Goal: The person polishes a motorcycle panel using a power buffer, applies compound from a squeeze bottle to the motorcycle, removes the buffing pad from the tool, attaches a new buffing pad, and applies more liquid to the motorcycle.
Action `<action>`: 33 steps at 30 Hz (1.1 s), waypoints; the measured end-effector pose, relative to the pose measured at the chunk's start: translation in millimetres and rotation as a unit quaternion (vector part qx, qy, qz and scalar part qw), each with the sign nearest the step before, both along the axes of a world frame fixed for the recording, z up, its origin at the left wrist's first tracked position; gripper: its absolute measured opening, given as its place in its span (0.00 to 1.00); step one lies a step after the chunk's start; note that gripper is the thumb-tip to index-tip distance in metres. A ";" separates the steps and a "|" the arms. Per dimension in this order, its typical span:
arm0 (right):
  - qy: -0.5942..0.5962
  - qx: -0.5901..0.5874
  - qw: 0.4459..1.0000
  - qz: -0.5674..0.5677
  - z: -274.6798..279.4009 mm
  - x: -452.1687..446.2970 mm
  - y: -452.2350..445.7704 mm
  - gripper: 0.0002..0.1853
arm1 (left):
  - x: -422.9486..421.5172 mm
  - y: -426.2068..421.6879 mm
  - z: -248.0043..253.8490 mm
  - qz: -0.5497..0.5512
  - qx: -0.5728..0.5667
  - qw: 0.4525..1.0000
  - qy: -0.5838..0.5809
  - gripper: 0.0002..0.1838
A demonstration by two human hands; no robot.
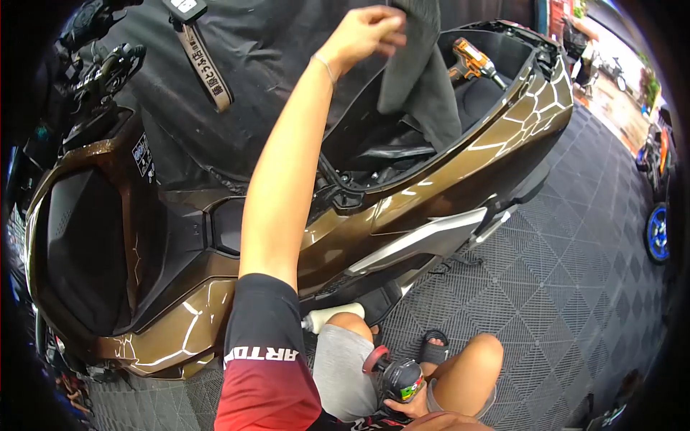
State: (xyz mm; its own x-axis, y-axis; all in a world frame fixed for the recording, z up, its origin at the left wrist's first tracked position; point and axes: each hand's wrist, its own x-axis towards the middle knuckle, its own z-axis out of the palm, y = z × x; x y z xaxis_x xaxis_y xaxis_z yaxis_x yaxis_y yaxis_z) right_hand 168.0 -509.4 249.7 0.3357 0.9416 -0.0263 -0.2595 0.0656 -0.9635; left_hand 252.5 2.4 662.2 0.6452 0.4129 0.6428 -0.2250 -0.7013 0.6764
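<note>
My left hand [368,32] is raised at arm's length over the scooter, its curled fingers slightly blurred at the edge of a dark grey cloth [418,75]. The cloth hangs down into the scooter's open under-seat compartment [352,118]. Low in the view, my right hand [408,407] grips a black power polisher [402,379] with a red-rimmed pad, close to my knees. The bronze scooter [402,205], with white web-like lines on its panels, stretches across the view. Inside the rear of the compartment rests an orange and black cordless drill [468,60].
A key fob with a lettered strap [205,65] lies on a black sheet [251,50] behind the scooter. Beside my knee is a white bottle [334,314]. Dark grey floor tiles [560,287] extend right, towards a motorcycle with a blue wheel [657,233].
</note>
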 end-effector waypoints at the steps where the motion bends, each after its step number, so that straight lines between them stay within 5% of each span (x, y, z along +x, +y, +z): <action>1: -0.008 0.015 1.000 -0.014 7.8 0.3 1.7 0.33 | -6.6 9.5 -13.5 0.031 0.021 0.992 0.120 0.15; 4: -0.006 0.016 1.000 -0.003 8.3 1.6 2.2 0.33 | -17.5 -11.7 -49.1 0.076 0.032 0.844 0.530 0.16; 6: -0.012 0.016 1.000 -0.005 1.9 1.2 1.5 0.33 | -16.8 -27.5 -88.8 0.076 -0.018 0.726 0.683 0.16; 8: -0.014 0.016 1.000 -0.008 -3.4 -0.1 0.3 0.33 | -15.3 -29.2 -131.5 0.085 -0.040 0.681 0.726 0.18; 12: -0.039 0.015 0.999 0.028 -13.2 0.8 0.2 0.34 | -17.9 -39.1 -157.2 0.127 0.080 0.689 0.709 0.25; 14: -0.054 0.014 0.998 0.041 -15.3 2.7 0.8 0.34 | -24.8 -47.3 -157.9 0.109 0.158 0.738 0.646 0.27; 22: -0.062 0.008 0.995 0.073 -27.3 3.8 4.9 0.36 | -38.5 -46.5 -184.0 0.204 0.109 0.815 0.531 0.22; 23: -0.096 0.011 0.992 0.082 -16.5 7.4 10.3 0.35 | -36.4 -40.4 -191.4 0.236 0.118 0.814 0.518 0.16; 25: -0.041 0.002 0.995 0.093 -5.4 11.6 14.3 0.36 | -32.7 -38.8 -192.9 0.319 0.122 0.791 0.508 0.20; 28: -0.060 0.014 0.995 0.082 -13.2 8.9 13.3 0.37 | -46.6 -85.5 -164.7 0.469 0.226 0.802 0.293 0.25; 30: -0.067 0.018 0.994 0.081 -6.4 10.8 15.1 0.38 | -70.3 -124.3 -151.6 0.376 0.244 0.890 0.083 0.13; 33: -0.065 0.012 0.997 0.043 1.8 7.1 4.6 0.39 | -141.6 -200.6 -156.6 0.247 0.045 0.961 0.113 0.10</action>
State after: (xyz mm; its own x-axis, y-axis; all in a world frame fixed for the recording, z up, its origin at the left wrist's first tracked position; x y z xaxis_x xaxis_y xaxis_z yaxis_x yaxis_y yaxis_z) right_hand 175.1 -504.7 251.6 0.2527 0.9669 0.0343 -0.1378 0.0711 -0.9879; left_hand 110.9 -198.2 505.7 0.5123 0.6542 0.5564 0.2967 -0.7428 0.6001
